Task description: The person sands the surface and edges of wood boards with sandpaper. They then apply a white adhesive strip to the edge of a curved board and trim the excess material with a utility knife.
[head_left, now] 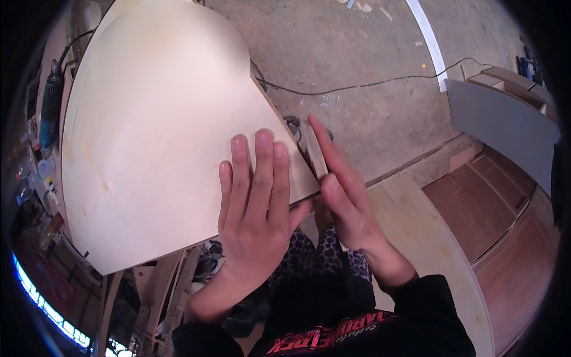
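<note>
A large pale wooden panel (143, 149) with a rounded far end fills the left and middle of the view. My left hand (256, 202) lies flat on top of it near the right corner, fingers stretched out, holding nothing. Beside the panel's slanted right edge, my right hand (351, 205) grips a small wooden block (316, 152) between thumb and fingers. The block stands on its side along that edge; whether it touches the edge I cannot tell. The fingers behind the block are partly hidden.
A dark cable (333, 92) runs across the concrete floor (357, 47). At the left lies a blue and black power tool (50, 104). A pale board (428, 238), brown panels (476, 205) and a grey curved panel (499, 113) are at the right.
</note>
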Demonstrator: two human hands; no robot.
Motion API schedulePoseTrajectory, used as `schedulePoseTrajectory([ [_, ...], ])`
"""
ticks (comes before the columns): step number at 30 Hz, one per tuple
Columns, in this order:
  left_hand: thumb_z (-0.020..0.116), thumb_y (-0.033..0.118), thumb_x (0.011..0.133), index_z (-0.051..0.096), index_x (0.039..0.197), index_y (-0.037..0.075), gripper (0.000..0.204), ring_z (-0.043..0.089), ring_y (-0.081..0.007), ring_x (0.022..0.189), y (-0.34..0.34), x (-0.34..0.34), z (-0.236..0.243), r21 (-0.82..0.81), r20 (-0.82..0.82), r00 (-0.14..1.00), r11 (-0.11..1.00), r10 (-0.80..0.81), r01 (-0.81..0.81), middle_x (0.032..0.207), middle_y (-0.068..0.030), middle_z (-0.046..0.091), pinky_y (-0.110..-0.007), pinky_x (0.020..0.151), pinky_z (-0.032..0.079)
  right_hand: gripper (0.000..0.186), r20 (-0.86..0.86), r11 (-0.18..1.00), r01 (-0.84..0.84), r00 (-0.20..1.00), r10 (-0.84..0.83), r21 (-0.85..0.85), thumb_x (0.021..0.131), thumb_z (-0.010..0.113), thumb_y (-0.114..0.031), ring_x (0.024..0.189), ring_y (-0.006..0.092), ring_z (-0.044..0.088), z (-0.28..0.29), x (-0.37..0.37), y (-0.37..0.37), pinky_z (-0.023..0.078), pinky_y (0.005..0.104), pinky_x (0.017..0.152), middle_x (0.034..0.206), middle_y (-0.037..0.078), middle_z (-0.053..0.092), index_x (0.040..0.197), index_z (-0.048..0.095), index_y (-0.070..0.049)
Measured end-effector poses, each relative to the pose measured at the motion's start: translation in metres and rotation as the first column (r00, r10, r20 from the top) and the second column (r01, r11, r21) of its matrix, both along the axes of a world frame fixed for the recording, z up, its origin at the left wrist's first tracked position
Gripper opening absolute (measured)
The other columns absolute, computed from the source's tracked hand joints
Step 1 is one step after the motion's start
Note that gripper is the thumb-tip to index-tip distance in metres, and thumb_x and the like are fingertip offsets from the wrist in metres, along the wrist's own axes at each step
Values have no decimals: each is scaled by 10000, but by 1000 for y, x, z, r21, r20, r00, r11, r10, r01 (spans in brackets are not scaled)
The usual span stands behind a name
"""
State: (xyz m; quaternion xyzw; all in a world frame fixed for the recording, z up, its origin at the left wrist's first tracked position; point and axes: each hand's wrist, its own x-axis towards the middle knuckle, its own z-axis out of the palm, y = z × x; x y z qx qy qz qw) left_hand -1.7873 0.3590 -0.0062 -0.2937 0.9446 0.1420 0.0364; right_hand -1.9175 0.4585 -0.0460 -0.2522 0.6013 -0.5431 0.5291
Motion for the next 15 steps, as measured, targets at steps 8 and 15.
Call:
schedulePoseTrajectory([
  [8,476,494,982,472,1419,-39,689,377,-447,1396,1,0,1,-5,24,1000,1000,-11,11,1496,-210,437,-542,1102,348,731,-82,1000,-18,996,18,-2,1002,454,-423,1173,312,459,0,-2,-3,270,401,1075,1286,194,490,1548,219,4],
  [15,505,476,973,463,1429,-30,683,374,-447,1398,2,-2,-1,1,1,1000,1000,3,-3,1497,-211,434,-540,1107,343,740,-34,1000,12,999,-12,-1,1006,446,-442,1146,300,468,-1,-4,-11,281,385,1059,1251,197,499,1546,219,11],
])
